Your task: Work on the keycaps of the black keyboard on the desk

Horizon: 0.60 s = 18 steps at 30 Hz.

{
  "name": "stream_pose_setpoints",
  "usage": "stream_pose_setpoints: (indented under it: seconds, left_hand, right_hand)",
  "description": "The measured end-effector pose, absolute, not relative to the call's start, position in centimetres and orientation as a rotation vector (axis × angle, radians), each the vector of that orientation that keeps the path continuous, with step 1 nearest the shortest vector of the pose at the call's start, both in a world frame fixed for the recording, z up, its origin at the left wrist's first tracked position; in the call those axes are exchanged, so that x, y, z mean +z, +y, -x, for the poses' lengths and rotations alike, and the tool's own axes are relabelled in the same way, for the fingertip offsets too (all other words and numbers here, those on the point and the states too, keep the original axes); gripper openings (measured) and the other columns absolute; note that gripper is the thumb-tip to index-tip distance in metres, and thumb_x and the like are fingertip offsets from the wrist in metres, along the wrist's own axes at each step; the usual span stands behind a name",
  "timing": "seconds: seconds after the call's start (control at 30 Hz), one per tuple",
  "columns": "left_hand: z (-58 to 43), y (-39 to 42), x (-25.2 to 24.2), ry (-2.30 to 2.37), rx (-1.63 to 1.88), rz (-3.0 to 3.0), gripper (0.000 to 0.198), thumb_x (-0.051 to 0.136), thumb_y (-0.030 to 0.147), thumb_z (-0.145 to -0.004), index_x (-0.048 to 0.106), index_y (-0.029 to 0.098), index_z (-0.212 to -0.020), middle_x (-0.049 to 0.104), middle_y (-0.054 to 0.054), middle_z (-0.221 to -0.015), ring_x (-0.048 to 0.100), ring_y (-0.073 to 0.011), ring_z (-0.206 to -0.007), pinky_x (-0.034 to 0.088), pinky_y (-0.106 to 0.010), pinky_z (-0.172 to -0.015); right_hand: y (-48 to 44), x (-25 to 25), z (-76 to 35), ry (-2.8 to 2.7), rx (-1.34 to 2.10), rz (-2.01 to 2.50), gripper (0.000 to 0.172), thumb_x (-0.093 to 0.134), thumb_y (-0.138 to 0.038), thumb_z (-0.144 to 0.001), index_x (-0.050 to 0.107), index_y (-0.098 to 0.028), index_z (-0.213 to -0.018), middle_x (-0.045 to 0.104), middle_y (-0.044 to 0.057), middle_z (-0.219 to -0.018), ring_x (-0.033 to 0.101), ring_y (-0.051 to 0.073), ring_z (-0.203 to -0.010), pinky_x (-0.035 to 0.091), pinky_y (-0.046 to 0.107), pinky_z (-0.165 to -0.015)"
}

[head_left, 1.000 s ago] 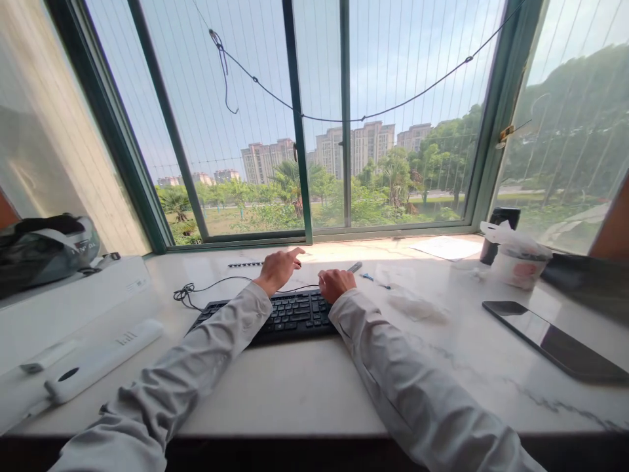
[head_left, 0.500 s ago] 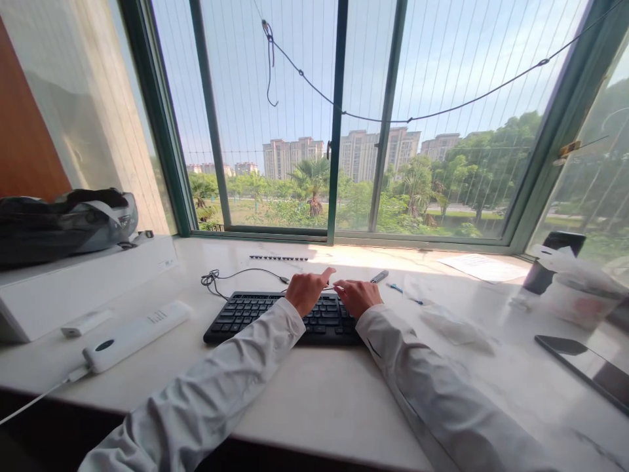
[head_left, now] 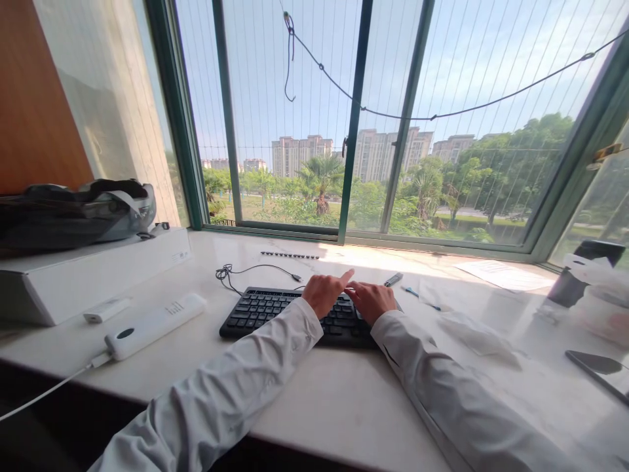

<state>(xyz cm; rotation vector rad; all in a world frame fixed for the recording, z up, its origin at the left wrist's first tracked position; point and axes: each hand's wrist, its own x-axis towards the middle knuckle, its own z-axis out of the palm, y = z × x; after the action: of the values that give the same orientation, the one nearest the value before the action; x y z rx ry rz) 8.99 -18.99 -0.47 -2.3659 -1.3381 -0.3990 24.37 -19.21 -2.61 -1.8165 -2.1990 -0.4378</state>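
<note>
A black keyboard [head_left: 275,311] lies on the white marble-look desk, and both my hands are over its right half. My left hand [head_left: 323,294] is closed, with its thumb stretched up to the right and the other fingers hidden beneath it. Close by, almost touching it, my right hand [head_left: 371,298] has its fingers bent together and pointing left. Whatever sits between the fingertips is too hidden to make out. Behind the keyboard runs its thin black cable [head_left: 255,267], bunched at the left.
At left stand a white box [head_left: 113,278] with a dark bag [head_left: 73,216] on it, and a white power bank [head_left: 154,326] with a cable. A blue-tipped pen [head_left: 422,298], clear plastic wrap [head_left: 479,334], a paper sheet [head_left: 506,274] and a phone [head_left: 597,367] lie at right.
The view has shifted, so everything appears farther right. Both hands stay over the same part of the keyboard, with barely any change in their pose.
</note>
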Motion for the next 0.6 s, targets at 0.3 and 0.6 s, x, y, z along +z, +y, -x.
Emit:
stream_pose_setpoints:
  seconds: [0.3,0.6]
  left_hand:
    - [-8.91,-18.64,-0.77,-1.318,-0.397,2.363,0.052,0.041,0.029,-0.094,0.031,0.028,-0.145,0.070,-0.009,-0.082,0.068,-0.0220,-0.080,0.050,-0.029,-0.070]
    - [-8.89,-18.58,-0.79,-1.354,-0.441,2.316,0.053,0.041,0.030,-0.094,0.029,0.028,-0.146,0.071,-0.008,-0.083,0.068,-0.0234,-0.078,0.050,-0.031,-0.068]
  right_hand:
    - [-19.34,-2.44,-24.95,-2.169,-0.466,1.702,0.038,0.031,-0.050,-0.096,0.060,-0.038,-0.116,0.070,0.000,-0.112,0.067,0.022,-0.091,0.045,0.032,-0.073]
    - [-19.33,-2.66,-24.99,-2.173,-0.504,1.625,0.037,0.032,-0.048,-0.096,0.061,-0.038,-0.116,0.072,-0.001,-0.108,0.068,0.022,-0.087,0.047,0.032,-0.070]
